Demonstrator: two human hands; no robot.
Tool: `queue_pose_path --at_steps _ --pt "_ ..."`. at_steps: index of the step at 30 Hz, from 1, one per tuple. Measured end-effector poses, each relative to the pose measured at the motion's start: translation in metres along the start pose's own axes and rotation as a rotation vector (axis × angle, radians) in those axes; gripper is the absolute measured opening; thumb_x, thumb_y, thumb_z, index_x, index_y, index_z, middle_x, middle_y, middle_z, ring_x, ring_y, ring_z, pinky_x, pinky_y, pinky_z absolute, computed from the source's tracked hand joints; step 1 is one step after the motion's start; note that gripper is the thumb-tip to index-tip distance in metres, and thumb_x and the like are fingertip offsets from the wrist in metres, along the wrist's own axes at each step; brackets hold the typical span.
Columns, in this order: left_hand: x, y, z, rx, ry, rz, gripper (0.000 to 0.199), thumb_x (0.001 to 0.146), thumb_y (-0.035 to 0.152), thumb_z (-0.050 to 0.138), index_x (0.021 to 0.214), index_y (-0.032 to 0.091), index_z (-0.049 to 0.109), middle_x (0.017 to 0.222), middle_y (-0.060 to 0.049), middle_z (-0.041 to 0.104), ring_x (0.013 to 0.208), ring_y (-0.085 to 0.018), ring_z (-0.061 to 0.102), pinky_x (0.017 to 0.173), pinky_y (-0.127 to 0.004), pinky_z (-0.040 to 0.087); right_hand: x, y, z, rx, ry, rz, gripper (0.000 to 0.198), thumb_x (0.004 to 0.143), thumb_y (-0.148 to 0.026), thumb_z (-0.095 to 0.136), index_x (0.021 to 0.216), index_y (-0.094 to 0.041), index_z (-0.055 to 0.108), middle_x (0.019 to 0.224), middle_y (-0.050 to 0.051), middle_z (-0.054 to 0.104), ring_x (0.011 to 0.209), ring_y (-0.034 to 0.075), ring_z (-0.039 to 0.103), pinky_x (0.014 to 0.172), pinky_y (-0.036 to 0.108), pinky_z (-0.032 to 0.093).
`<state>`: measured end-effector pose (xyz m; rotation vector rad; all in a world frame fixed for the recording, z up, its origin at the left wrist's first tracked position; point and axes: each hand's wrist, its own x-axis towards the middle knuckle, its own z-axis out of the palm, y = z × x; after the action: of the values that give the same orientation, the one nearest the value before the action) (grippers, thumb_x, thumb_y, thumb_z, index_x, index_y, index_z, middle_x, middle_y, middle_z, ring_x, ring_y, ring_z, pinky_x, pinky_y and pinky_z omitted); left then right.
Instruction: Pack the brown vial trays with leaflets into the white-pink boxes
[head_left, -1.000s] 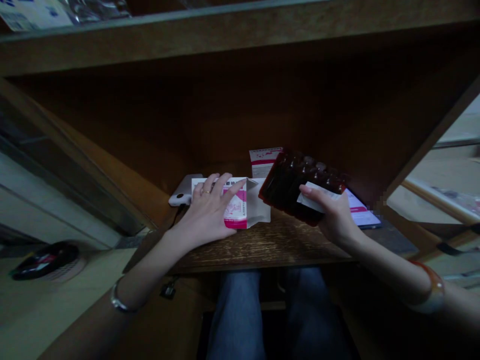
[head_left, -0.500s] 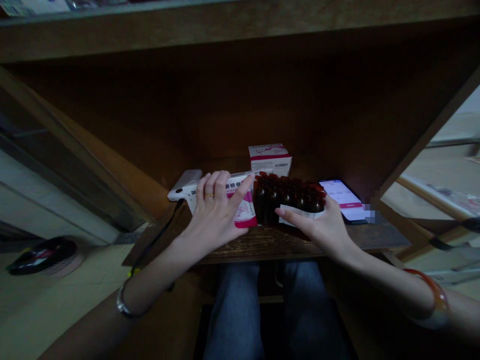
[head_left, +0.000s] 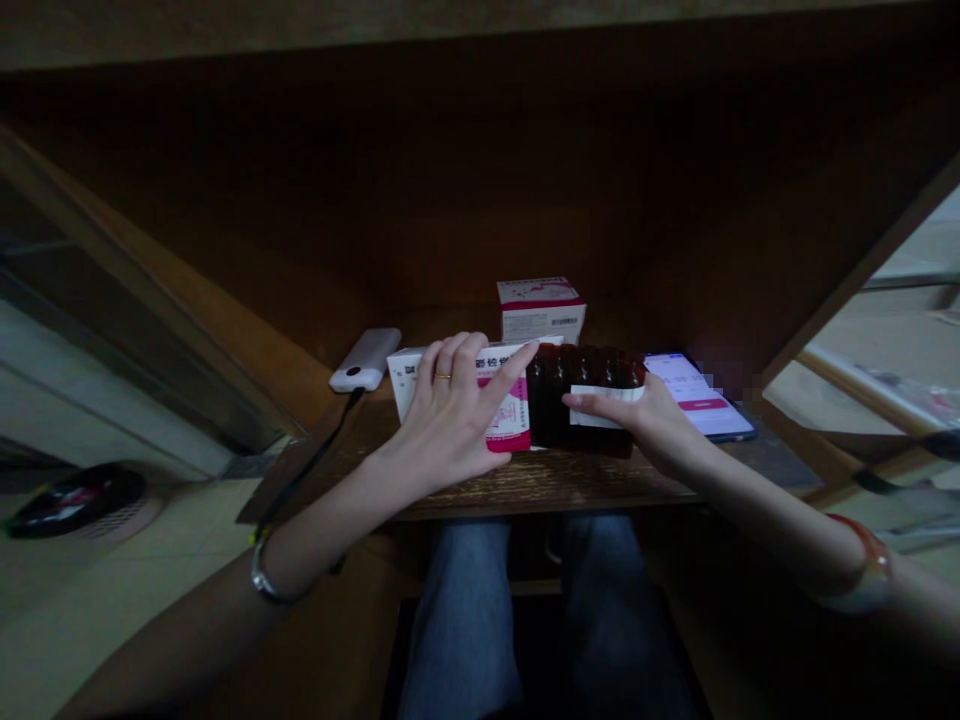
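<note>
My left hand [head_left: 442, 420] is closed around a white and pink carton [head_left: 517, 418] lying on its side, with the fingers over its top. At the carton's right end is a pack of dark brown bottles [head_left: 553, 400] in a row. The pack's left end sits right at the carton's open end; I cannot tell how far it reaches inside. My right hand [head_left: 664, 425] grips the pack's right end, its thumb pressing a white paper slip [head_left: 600, 421] against the near side. The fingers behind the pack are hidden.
A second white and pink carton [head_left: 541, 312] stands behind. To the right lies a lit phone [head_left: 697, 398]. A white power bank [head_left: 366, 360] with a black cable [head_left: 315, 470] rests at left on the wooden shelf [head_left: 442, 500]. A lined bin [head_left: 82, 500] is on the floor.
The brown pack has tilted so its near side now faces me and its bottle tops show less. The carton appears slightly further right and more level.
</note>
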<state>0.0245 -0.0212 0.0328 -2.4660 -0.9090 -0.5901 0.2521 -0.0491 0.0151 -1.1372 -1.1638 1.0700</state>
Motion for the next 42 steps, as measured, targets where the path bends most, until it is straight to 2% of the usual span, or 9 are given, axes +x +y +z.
queue_pose_path --at_steps 6,10,13,16,20,26,31,38,42 --pt "0.005 0.013 0.012 -0.058 0.009 0.094 0.106 0.068 0.042 0.080 0.156 0.022 0.026 0.137 -0.020 0.038 0.133 -0.043 0.038 0.111 -0.059 0.032 0.003 0.005 0.002 0.050 -0.121 0.013 0.050 0.060 -0.028 0.089 0.106 -0.022 0.071 0.111 0.005 0.077 0.108 0.030 0.071 0.100 0.049 0.055" --pt "0.004 0.013 0.020 -0.076 -0.010 0.072 0.107 0.067 0.046 0.082 0.156 0.022 0.028 0.138 -0.021 0.038 0.132 -0.044 0.039 0.110 -0.060 0.032 0.010 0.026 -0.001 0.034 -0.069 -0.054 0.059 0.060 -0.031 0.092 0.112 -0.021 0.067 0.117 0.008 0.074 0.112 0.030 0.069 0.104 0.050 0.052" --pt "0.003 0.012 0.023 -0.099 -0.015 0.044 0.098 0.070 0.045 0.080 0.155 0.028 0.033 0.142 -0.020 0.037 0.133 -0.044 0.039 0.110 -0.060 0.032 0.014 0.041 -0.003 -0.015 -0.041 -0.114 0.064 0.062 -0.036 0.091 0.117 -0.022 0.062 0.124 0.009 0.070 0.117 0.030 0.065 0.107 0.050 0.049" --pt "0.002 0.013 0.023 -0.105 -0.013 0.096 0.087 0.074 0.039 0.078 0.151 0.033 0.039 0.150 -0.018 0.035 0.136 -0.042 0.037 0.111 -0.058 0.029 0.013 0.047 -0.003 -0.085 -0.006 -0.163 0.063 0.066 -0.042 0.088 0.118 -0.021 0.058 0.124 0.010 0.068 0.117 0.030 0.064 0.107 0.049 0.048" --pt "0.000 0.016 0.022 -0.063 -0.017 0.151 0.081 0.074 0.042 0.079 0.147 0.032 0.045 0.157 -0.019 0.033 0.137 -0.040 0.038 0.110 -0.057 0.029 0.008 0.049 0.000 -0.161 0.049 -0.270 0.061 0.070 -0.044 0.084 0.118 -0.023 0.052 0.123 0.010 0.064 0.117 0.029 0.062 0.108 0.046 0.047" --pt "-0.002 0.018 0.023 -0.013 0.015 0.173 0.075 0.074 0.042 0.078 0.142 0.029 0.050 0.154 -0.020 0.041 0.135 -0.039 0.041 0.109 -0.055 0.030 -0.001 0.050 0.001 -0.122 -0.081 -0.287 0.060 0.083 -0.038 0.071 0.133 -0.027 0.040 0.135 0.009 0.057 0.129 0.026 0.054 0.117 0.046 0.038" --pt "-0.001 0.017 0.023 -0.039 0.023 0.135 0.068 0.078 0.044 0.075 0.140 0.030 0.051 0.154 -0.017 0.043 0.135 -0.037 0.042 0.110 -0.056 0.031 -0.001 0.048 0.001 -0.112 -0.064 -0.328 0.071 0.075 -0.036 0.076 0.136 -0.026 0.040 0.144 0.011 0.051 0.134 0.028 0.050 0.118 0.046 0.037" --pt "-0.001 0.014 0.025 -0.057 0.037 0.140 0.067 0.075 0.040 0.077 0.137 0.030 0.052 0.154 -0.018 0.042 0.136 -0.038 0.042 0.110 -0.057 0.032 -0.003 0.050 0.009 -0.030 -0.064 -0.322 0.069 0.076 -0.034 0.077 0.133 -0.025 0.040 0.139 0.012 0.057 0.130 0.027 0.056 0.113 0.044 0.044" --pt "-0.001 0.013 0.025 -0.078 0.031 0.152 0.062 0.071 0.037 0.080 0.128 0.027 0.058 0.154 -0.020 0.040 0.135 -0.040 0.042 0.110 -0.059 0.032 -0.003 0.050 0.011 -0.002 -0.058 -0.286 0.069 0.074 -0.040 0.080 0.130 -0.026 0.042 0.143 0.012 0.055 0.134 0.028 0.053 0.115 0.045 0.042"
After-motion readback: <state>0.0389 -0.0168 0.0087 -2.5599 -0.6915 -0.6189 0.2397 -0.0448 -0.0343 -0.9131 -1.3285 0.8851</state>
